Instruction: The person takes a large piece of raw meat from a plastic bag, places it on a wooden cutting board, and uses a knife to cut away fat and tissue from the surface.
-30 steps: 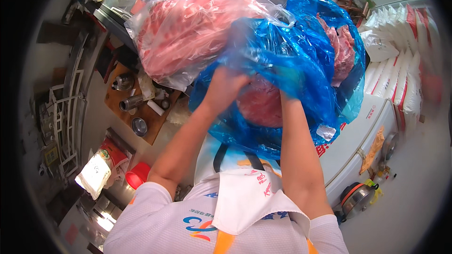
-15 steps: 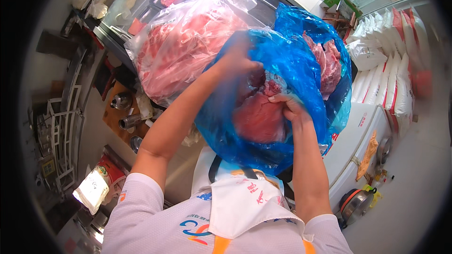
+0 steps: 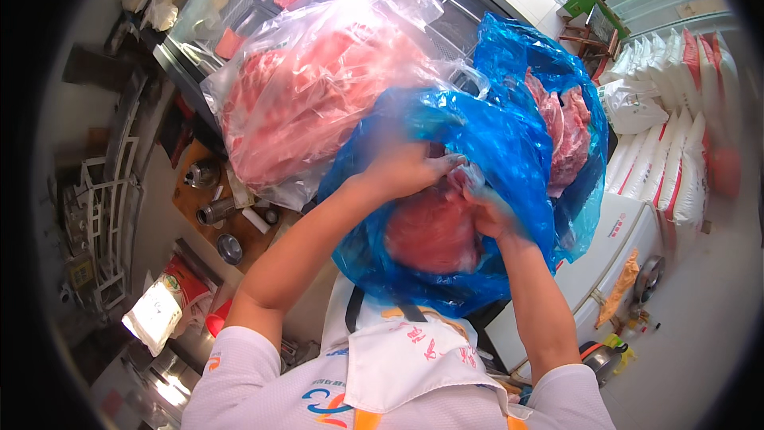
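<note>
Both bare hands are working inside the open mouth of a blue plastic bag [image 3: 497,131]. Red meat [image 3: 430,235] is lying in it, its broad face below the left hand [image 3: 402,173] and to the left of the right hand [image 3: 492,213]. The right hand is gripping the meat's upper right edge, fingers curling in. The left hand is reaching across the top, its fingertips drawing narrow near the right's — blur is hiding whether they are pinching meat or plastic. Pale ribbed meat [image 3: 567,143] is resting farther right — bagged in blue. A clear plastic bag [image 3: 318,95] of meat is sitting beyond the left hand.
</note>
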`<action>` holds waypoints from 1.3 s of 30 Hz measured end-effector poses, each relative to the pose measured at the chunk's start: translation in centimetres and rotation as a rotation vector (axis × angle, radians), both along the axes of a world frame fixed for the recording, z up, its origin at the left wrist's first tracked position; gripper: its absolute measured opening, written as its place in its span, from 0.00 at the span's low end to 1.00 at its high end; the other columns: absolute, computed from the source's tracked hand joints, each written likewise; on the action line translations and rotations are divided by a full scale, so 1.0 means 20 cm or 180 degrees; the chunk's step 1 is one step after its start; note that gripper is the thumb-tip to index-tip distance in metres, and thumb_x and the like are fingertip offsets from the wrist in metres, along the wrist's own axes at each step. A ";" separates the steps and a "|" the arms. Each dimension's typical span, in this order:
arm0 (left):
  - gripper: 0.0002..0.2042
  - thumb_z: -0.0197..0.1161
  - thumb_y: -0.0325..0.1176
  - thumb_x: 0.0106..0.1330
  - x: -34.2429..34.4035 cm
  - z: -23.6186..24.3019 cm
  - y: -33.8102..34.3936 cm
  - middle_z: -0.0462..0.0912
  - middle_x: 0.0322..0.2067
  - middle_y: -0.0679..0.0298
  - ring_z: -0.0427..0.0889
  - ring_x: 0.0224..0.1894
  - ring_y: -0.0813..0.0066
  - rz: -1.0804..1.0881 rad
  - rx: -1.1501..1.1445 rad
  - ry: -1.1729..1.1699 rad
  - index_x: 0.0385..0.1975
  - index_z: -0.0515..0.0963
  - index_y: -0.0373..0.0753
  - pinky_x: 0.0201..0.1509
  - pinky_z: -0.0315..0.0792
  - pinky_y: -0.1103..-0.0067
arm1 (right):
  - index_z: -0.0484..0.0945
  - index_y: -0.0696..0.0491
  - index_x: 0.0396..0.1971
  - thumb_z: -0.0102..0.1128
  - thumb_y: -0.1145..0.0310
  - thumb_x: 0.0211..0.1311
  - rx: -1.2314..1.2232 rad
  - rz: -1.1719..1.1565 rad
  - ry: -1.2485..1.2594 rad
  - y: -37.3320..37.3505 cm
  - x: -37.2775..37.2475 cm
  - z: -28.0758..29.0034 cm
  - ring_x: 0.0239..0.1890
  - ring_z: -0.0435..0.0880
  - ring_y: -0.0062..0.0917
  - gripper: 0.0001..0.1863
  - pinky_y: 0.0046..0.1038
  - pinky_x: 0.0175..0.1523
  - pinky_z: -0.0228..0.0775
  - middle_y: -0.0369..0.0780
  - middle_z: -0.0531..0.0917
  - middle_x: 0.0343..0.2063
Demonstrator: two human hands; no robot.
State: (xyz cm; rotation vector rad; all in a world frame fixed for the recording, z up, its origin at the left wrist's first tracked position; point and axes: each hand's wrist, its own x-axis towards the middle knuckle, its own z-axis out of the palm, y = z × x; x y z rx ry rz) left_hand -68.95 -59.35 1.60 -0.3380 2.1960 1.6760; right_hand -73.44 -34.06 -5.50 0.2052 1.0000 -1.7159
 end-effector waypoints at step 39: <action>0.11 0.57 0.28 0.73 0.67 -0.43 0.51 0.85 0.49 0.43 0.85 0.51 0.43 -0.1757 -0.1122 0.2677 0.49 0.82 0.37 0.56 0.79 0.60 | 0.73 0.67 0.62 0.70 0.75 0.41 0.0784 -0.1958 0.1998 0.41 0.58 1.42 0.48 0.89 0.38 0.41 0.36 0.58 0.82 0.51 0.87 0.47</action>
